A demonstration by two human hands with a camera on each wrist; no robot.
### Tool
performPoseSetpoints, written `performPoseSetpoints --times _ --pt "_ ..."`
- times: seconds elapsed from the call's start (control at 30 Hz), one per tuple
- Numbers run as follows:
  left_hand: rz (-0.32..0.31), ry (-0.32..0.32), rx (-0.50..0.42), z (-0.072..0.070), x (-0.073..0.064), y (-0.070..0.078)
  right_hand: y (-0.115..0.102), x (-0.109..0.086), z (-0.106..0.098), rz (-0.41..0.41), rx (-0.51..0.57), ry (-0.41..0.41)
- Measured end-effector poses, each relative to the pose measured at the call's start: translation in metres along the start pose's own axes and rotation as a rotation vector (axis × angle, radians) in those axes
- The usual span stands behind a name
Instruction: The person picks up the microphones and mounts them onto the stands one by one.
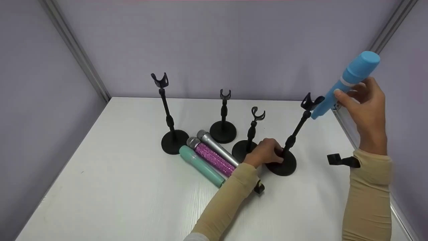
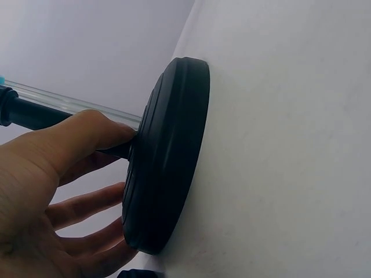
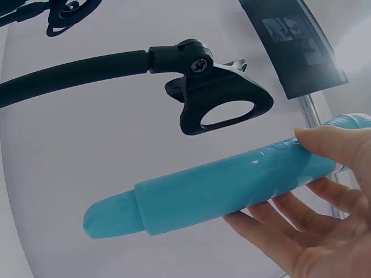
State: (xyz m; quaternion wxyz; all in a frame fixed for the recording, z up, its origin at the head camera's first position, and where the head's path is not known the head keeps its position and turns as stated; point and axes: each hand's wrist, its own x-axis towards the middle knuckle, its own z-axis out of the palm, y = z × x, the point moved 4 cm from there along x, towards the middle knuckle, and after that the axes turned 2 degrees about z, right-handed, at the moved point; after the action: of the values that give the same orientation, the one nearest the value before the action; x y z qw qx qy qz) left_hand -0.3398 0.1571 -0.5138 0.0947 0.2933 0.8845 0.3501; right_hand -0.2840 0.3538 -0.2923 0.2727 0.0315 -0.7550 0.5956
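On table (image 1: 117, 187), gripping rightmost stand (image 1: 291, 140) with left hand (image 1: 265, 152), blue microphone (image 1: 350, 77) with right hand (image 1: 369, 110), presumably aligning before pressing into clip (image 3: 223, 90).

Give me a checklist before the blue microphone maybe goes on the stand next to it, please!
1. Blue microphone held: ok, the right hand has it.
2. Rightmost stand steadied: ok, the left hand is at its base.
3. Clip free: ok, nothing sits in it.
4. Microphone seated in the clip: not ok, the right wrist view shows a gap between them.
5. Clip snug enough for it: cannot tell until it's tried.
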Motion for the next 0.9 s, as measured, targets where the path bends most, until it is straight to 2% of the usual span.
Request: performPoseSetpoints --times 0.17,0.5,0.9 --pt "-0.009 -0.002 0.001 -0.002 -0.002 0.001 -0.009 0.007 0.008 -0.05 -0.077 -0.013" --pt "-0.014 -0.006 0.013 0.002 -0.002 0.0 -0.015 0.012 0.023 -0.085 -0.059 -0.083" --pt "0.02 0.002 0.017 0.005 -0.001 0.003 -0.017 0.009 0.034 -0.088 -0.216 -0.142"
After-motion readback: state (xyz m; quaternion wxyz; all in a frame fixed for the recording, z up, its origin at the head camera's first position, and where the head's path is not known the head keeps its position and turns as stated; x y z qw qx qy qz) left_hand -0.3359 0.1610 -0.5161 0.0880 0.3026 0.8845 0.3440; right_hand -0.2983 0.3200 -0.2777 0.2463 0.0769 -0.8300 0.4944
